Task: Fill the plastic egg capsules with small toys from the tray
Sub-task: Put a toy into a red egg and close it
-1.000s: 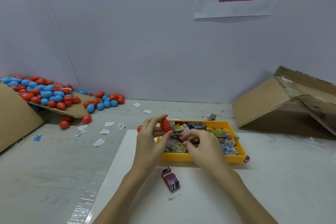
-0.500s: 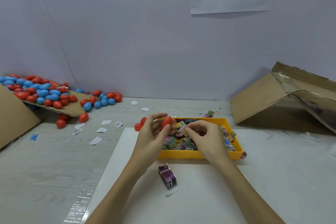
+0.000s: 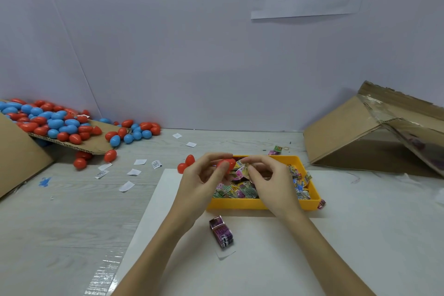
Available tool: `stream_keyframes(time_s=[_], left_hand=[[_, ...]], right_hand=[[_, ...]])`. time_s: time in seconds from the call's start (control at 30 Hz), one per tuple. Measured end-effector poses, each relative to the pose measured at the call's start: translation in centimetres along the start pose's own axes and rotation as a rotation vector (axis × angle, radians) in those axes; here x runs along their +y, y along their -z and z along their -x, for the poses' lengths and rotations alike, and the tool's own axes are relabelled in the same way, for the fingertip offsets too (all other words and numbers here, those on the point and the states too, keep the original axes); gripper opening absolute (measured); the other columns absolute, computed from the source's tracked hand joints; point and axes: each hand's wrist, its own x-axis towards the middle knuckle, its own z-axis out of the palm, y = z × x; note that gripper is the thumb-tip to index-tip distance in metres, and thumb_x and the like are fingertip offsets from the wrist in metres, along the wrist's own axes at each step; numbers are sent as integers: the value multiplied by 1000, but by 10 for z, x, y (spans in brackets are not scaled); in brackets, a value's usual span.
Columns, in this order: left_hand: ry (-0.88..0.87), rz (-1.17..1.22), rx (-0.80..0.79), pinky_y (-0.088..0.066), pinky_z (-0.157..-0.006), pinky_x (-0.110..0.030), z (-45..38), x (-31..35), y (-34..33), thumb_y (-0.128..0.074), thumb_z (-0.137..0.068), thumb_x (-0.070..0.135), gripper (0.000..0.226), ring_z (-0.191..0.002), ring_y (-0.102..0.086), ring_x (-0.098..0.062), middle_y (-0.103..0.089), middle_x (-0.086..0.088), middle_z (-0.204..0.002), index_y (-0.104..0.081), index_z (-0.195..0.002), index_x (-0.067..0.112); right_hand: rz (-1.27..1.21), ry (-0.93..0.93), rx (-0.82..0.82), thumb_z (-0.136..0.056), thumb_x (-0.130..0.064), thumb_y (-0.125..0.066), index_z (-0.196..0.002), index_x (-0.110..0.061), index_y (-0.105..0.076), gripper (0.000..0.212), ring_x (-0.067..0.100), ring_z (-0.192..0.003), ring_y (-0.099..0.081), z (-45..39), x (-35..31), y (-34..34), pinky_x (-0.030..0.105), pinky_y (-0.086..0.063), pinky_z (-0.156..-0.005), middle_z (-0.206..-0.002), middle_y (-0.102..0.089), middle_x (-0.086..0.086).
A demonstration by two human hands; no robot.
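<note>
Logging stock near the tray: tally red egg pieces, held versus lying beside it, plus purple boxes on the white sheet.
Red egg piece held in left hand: 1
Red egg pieces lying beside tray: 2
Purple box: 1
Total: 4

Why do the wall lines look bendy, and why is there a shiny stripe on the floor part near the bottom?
Head view: the wide-angle lens bends straight wall seams near the edges. Head view: the shiny stripe looks like clear tape catching the light. Head view: the left hand and red egg capsule look slightly soft.
</note>
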Motion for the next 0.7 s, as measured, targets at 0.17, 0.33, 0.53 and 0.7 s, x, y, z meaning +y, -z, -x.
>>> stream_keyframes(time_s=[0.17,0.33,0.53,0.7], left_hand=[[-90,-63,23,-60,-82,-24,1,-1,1,-89,-75,19,39,-97,-76,-20,-77,-2,-104,-76,-111,17],[-202,-134,55,-61,-84,-29,1,-5,3,-92,-72,15,36,-97,-74,-26,-72,-4,-100,-77,-105,16],[-189,-135,63,-60,-83,-26,2,-3,3,-91,-73,16,33,-95,-75,-23,-74,-3,-98,-78,-103,15],[-42,-29,63,-62,-83,-30,-1,2,2,-66,-99,14,19,-89,-78,-21,-78,-3,-98,-72,-117,16]], right_hand=[[-91,64,-76,-98,-4,-63,-101,-27,-77,26,8,-84,-69,3,-6,5,22,-56,-70,-85,-74,-11],[12,158,-57,-96,-2,-64,-101,-24,-77,25,8,-84,-65,7,-8,-2,16,-51,-70,-93,-70,-8],[121,276,-35,-96,-3,-65,-102,-19,-75,20,7,-88,-62,9,-7,-2,15,-48,-73,-96,-65,-5],[-30,109,-33,-99,-12,-66,-114,-24,-72,20,8,-91,-69,6,-6,-4,28,-59,-81,-97,-71,-4]])
